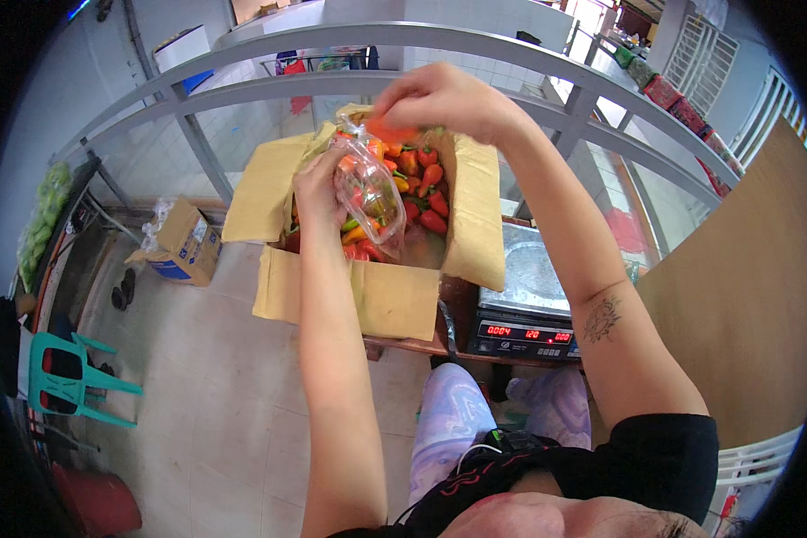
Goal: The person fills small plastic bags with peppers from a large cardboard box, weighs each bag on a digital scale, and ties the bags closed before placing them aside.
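My left hand (pixel 321 186) grips the rim of a see-through plastic bag (pixel 378 193), which hangs over an open cardboard box (pixel 471 211). Red, orange and yellow peppers (pixel 430 175) fill much of the box, some with green stems. Above the bag's mouth, my right hand (pixel 448 100) is closed around an orange-red pepper (pixel 391 131), blurred by motion. Whether anything lies inside the bag is hard to tell, since peppers show through the plastic.
A digital scale (pixel 524 300) with a metal pan stands right of the box. Grey railings (pixel 349 85) run behind. On the left are a smaller carton (pixel 183 247), a green plastic chair (pixel 71 377) and a red bin (pixel 98 502). A wooden panel (pixel 735 287) rises at right.
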Demonstrator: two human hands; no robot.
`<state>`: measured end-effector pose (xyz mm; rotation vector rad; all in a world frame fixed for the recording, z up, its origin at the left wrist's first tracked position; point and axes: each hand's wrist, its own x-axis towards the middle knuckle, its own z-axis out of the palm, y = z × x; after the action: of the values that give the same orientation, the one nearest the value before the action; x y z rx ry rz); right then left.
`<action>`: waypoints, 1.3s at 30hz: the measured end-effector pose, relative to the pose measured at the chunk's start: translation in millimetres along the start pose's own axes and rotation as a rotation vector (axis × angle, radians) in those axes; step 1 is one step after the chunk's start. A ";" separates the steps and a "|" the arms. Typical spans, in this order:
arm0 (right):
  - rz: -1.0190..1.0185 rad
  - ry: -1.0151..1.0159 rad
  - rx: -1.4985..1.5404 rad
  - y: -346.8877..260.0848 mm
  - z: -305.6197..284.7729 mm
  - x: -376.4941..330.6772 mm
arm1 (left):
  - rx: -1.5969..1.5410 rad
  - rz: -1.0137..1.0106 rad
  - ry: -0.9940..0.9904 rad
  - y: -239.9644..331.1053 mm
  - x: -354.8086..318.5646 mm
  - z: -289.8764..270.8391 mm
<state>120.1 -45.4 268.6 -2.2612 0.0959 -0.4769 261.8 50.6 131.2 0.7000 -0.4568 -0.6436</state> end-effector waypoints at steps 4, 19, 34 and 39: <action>0.091 -0.462 -0.595 -13.4 46.8 11.4 | 0.931 0.378 -0.021 -4.2 -6.5 2.9; 0.538 -0.759 -0.122 85.3 41.9 89.7 | 0.113 -0.034 0.191 -2.0 -8.5 14.2; 0.506 -0.914 -0.955 249.2 39.3 86.2 | 0.114 0.111 0.282 13.0 -11.3 5.0; 0.425 -0.814 -1.112 260.3 29.1 80.2 | 0.203 0.077 0.250 4.3 -7.7 18.4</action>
<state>227.0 -217.7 84.3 -3.1629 0.5005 0.9729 247.3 50.2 145.4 0.9386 -0.3178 -0.4332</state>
